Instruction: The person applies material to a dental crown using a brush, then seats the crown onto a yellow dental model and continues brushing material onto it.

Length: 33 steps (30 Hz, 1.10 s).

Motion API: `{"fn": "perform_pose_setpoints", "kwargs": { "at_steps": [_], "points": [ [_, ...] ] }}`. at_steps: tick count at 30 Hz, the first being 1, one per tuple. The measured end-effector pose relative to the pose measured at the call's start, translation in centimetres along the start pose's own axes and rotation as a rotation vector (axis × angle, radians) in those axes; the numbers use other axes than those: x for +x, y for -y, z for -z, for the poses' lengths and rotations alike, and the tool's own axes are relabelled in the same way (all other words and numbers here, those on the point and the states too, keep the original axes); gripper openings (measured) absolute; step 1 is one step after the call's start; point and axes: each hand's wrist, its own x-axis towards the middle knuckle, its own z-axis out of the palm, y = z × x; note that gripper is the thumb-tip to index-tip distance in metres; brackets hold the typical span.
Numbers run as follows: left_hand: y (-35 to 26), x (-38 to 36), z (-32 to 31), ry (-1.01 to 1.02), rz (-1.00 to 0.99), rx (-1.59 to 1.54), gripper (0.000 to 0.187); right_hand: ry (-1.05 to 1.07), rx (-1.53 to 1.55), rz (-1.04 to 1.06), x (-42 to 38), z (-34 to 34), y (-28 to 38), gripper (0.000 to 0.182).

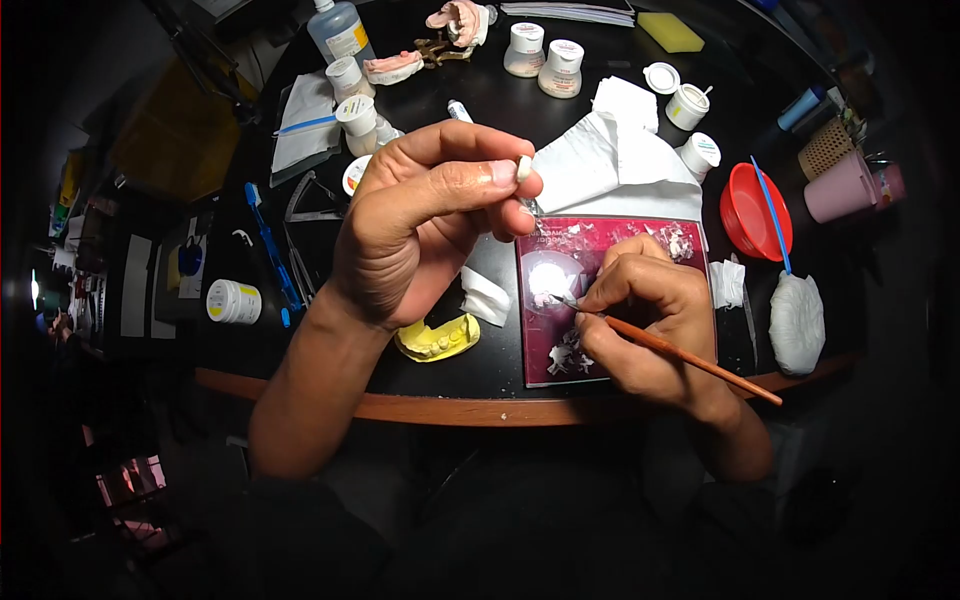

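My left hand (pixel 430 205) is raised above the table, thumb and forefinger pinching a small white tooth-shaped piece (pixel 524 168). My right hand (pixel 650 310) holds a thin brush with a brown wooden handle (pixel 690 357). Its tip touches or hovers just over white material (pixel 549 283) on a dark red glossy plate (pixel 540 350). White flakes and smears lie on the plate around it. Below my left hand sits a yellow dental cast (pixel 440 340), with a crumpled white tissue (pixel 486 297) beside it.
White paper towels (pixel 620 160) lie behind the plate. A red bowl (pixel 745 215) and a white wrapped bundle (pixel 797 323) are at the right. Several jars, a large bottle (pixel 340 35) and pink dental models (pixel 393 68) stand at the back. A blue toothbrush (pixel 270 245) and a white jar (pixel 233 302) lie left.
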Motion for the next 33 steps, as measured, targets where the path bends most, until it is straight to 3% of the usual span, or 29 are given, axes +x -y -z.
{"fn": "perform_pose_setpoints", "kwargs": {
  "at_steps": [23, 33],
  "points": [
    [0.2, -0.2, -0.9, 0.014, 0.022, 0.036, 0.030, 0.048, -0.102, 0.021, 0.3, -0.8, 0.1, 0.011],
    [1.1, -0.4, -1.1, 0.000, 0.070, 0.017, 0.020, -0.168, 0.160, 0.432, 0.8, 1.1, 1.3, 0.019]
  ]
}}
